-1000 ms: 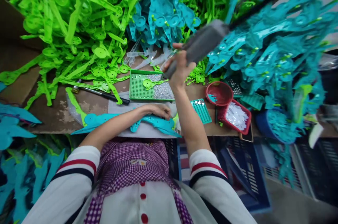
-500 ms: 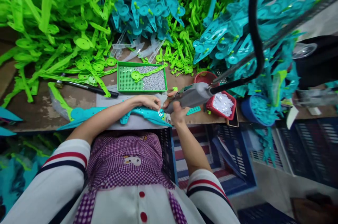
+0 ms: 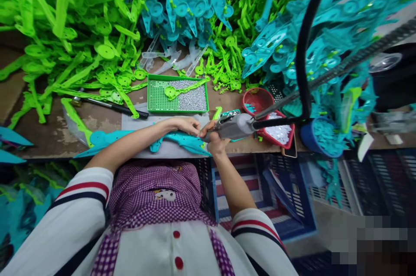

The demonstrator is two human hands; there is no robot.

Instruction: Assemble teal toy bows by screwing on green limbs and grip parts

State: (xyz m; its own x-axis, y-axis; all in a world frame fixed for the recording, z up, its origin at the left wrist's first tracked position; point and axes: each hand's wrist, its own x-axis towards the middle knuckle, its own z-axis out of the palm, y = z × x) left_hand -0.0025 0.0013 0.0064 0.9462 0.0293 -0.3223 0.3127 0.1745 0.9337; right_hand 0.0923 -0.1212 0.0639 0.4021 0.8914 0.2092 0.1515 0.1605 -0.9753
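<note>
In my right hand (image 3: 215, 141) is a grey electric screwdriver (image 3: 236, 127), held nearly level, its front end pointing left. My left hand (image 3: 189, 126) is closed in a pinch just left of that front end; whatever is between its fingertips is hidden. Under both hands lies a long turquoise plastic part (image 3: 185, 142), flat on a pale sheet (image 3: 130, 121) at the table's front edge. My left forearm crosses over the part and hides some of it. Behind my hands stands a green tray (image 3: 159, 111) with small silvery screws (image 3: 192, 99) and a lime-green plastic arm (image 3: 185, 89) across it.
Heaps of lime-green parts (image 3: 105, 50) and turquoise parts (image 3: 185, 7) rise at the back. To the right stand a red bowl (image 3: 256, 99), a red container of white pieces (image 3: 280, 133) and a blue tub (image 3: 312, 135). A black-handled hammer (image 3: 113, 107) lies left. The screwdriver's black cable (image 3: 302, 59) hangs overhead.
The screwdriver's front end has come closer to my left fingertips, and its cable has swung left at the bottom. The whole view has shifted slightly. The turquoise part stays in place.
</note>
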